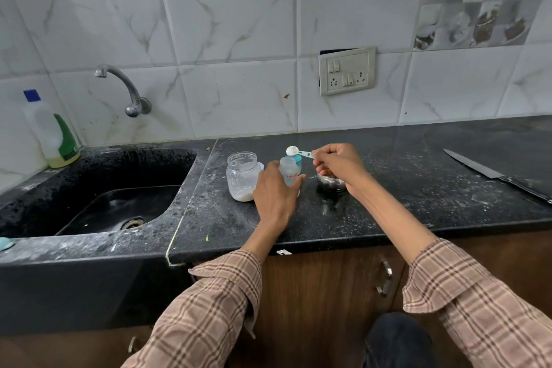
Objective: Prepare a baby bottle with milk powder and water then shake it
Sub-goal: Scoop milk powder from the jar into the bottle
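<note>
A small clear baby bottle (289, 170) with red lettering stands open on the black counter (388, 206), and my left hand (276, 191) is wrapped around it. My right hand (337, 163) pinches the handle of a pale measuring scoop (294, 151), whose bowl is heaped with white milk powder just above the bottle's mouth. A clear plastic jar (242, 175) with a little white powder at its bottom stands open just left of the bottle. A teal cap piece (298, 159) shows behind the bottle.
A small steel bowl (331, 183) sits under my right wrist. A large knife (497, 175) lies at the far right of the counter. A black sink (98, 188) with a wall tap (125, 89) is on the left, and a dish soap bottle (52, 131) stands in the corner.
</note>
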